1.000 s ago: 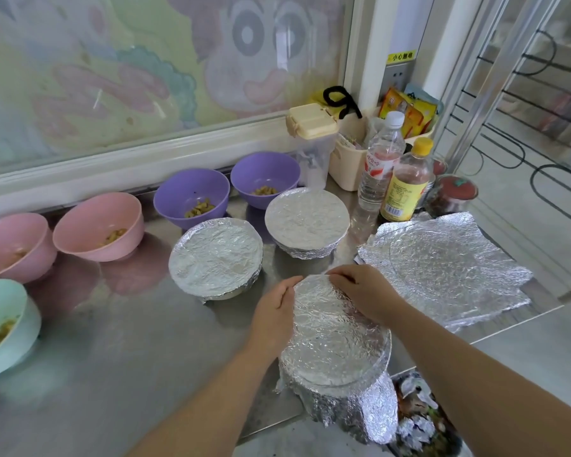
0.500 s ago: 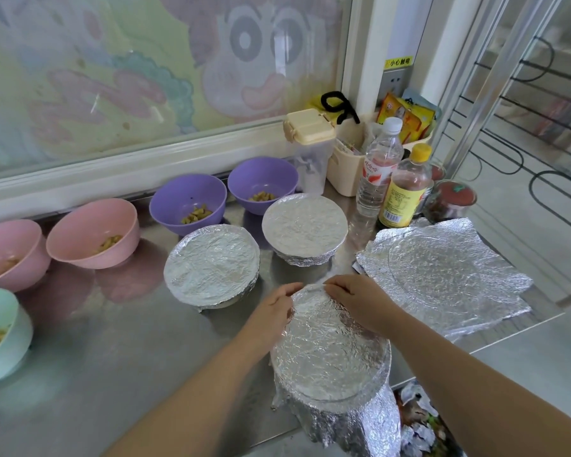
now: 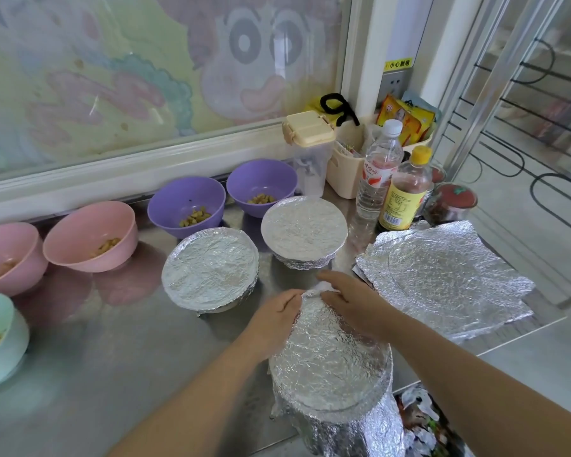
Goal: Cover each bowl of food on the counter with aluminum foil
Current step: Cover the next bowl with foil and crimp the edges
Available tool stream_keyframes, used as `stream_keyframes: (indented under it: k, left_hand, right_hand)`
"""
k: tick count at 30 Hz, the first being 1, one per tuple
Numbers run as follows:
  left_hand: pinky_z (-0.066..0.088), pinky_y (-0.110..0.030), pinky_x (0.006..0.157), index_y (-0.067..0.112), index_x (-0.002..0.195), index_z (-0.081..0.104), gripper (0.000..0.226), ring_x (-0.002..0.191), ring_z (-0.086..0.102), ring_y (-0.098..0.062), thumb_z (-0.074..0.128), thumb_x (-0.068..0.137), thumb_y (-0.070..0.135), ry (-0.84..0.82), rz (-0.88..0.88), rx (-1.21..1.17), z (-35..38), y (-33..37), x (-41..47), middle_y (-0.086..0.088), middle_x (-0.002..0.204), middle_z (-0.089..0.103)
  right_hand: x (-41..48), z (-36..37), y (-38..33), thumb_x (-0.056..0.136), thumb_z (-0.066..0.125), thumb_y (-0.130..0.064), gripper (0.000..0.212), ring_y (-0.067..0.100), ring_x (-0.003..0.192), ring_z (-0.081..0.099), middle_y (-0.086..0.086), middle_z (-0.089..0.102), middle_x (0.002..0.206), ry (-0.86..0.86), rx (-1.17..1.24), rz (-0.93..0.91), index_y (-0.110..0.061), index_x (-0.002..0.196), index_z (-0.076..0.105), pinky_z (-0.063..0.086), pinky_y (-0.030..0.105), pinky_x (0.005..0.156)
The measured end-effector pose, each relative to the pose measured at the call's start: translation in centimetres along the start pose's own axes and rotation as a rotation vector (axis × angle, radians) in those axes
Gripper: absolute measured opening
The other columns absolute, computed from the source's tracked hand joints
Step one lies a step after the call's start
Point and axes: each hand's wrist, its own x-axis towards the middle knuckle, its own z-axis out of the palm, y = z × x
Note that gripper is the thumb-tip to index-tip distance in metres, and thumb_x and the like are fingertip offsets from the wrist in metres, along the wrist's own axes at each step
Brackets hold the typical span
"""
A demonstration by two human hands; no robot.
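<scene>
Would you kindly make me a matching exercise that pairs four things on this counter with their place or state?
Things:
1. nearest bowl
2. left purple bowl
3. loose foil sheets
4. yellow-capped bottle

Place or state:
A. uncovered, food showing
B. flat at the right end of the counter
C. upright beside the clear water bottle
D. foil gripped at its far rim by the left hand and right hand

Pairs: 1-D, 2-A, 3-B, 4-C

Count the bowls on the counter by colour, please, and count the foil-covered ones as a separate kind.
Pink bowls: 2
Purple bowls: 2
Green bowl: 1
Foil-covered bowls: 3
Total: 8
</scene>
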Motion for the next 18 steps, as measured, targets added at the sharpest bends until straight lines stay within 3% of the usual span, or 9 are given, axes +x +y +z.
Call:
stream_keyframes:
  k: [2, 4, 7, 10, 14, 18]
  left_hand:
    - [0.049, -0.030, 0.093, 0.033, 0.112, 0.067, 0.026, 0.101, 0.067, -0.017, 0.042, 0.106, 0.029, 0.019, 0.015, 0.019, 0.01, -0.05, -0.07, 0.002, 0.106, 0.073]
    - [0.049, -0.034, 0.093, 0.030, 0.114, 0.068, 0.027, 0.100, 0.066, -0.017, 0.042, 0.106, 0.029, 0.031, 0.024, 0.041, 0.04, -0.23, -0.05, 0.001, 0.106, 0.073]
    - [0.050, -0.032, 0.093, 0.027, 0.115, 0.068, 0.028, 0.099, 0.066, -0.012, 0.041, 0.106, 0.029, 0.045, 0.035, 0.078, 0.07, -0.32, -0.03, 0.005, 0.106, 0.072]
    - [0.049, -0.025, 0.084, 0.026, 0.115, 0.068, 0.028, 0.088, 0.064, -0.008, 0.041, 0.107, 0.029, 0.062, 0.037, 0.105, 0.14, -0.12, -0.17, 0.004, 0.101, 0.071]
    - [0.043, -0.013, 0.074, 0.024, 0.116, 0.068, 0.028, 0.084, 0.062, -0.001, 0.041, 0.107, 0.027, 0.074, 0.039, 0.112, 0.16, 0.29, -0.34, 0.010, 0.097, 0.070]
    - [0.041, -0.013, 0.069, 0.024, 0.116, 0.067, 0.028, 0.073, 0.058, 0.005, 0.042, 0.106, 0.025, 0.069, 0.037, 0.110, 0.12, 0.59, -0.57, 0.016, 0.088, 0.066]
  right_hand:
    - [0.37, -0.40, -0.43, 0.107, 0.047, -0.026, 0.033, 0.009, 0.113, 0.056, -0.009, 0.064, 0.124, -0.103, -0.068, -0.016, -0.023, 0.137, 0.060, 0.042, 0.028, 0.098]
    - [0.55, -0.69, -0.69, 0.108, 0.045, -0.027, 0.028, 0.014, 0.097, 0.059, -0.005, 0.069, 0.103, -0.152, -0.101, -0.012, -0.021, 0.125, 0.067, 0.044, 0.029, 0.086]
    - [0.73, -0.51, -0.40, 0.107, 0.048, -0.028, 0.026, 0.015, 0.085, 0.059, -0.002, 0.067, 0.090, -0.118, -0.115, -0.013, -0.014, 0.110, 0.070, 0.045, 0.032, 0.080]
    - [0.78, -0.24, -0.13, 0.106, 0.050, -0.028, 0.027, 0.012, 0.069, 0.050, 0.000, 0.061, 0.077, -0.062, -0.145, -0.009, -0.009, 0.096, 0.067, 0.039, 0.033, 0.069]
    - [0.60, 0.12, -0.02, 0.105, 0.050, -0.029, 0.027, 0.017, 0.069, 0.055, 0.002, 0.064, 0.074, -0.024, -0.140, -0.030, -0.013, 0.094, 0.068, 0.042, 0.035, 0.069]
    - [0.63, 0.02, 0.07, 0.105, 0.050, -0.033, 0.025, 0.021, 0.076, 0.061, 0.002, 0.067, 0.079, -0.042, -0.140, -0.029, -0.018, 0.093, 0.067, 0.048, 0.039, 0.073]
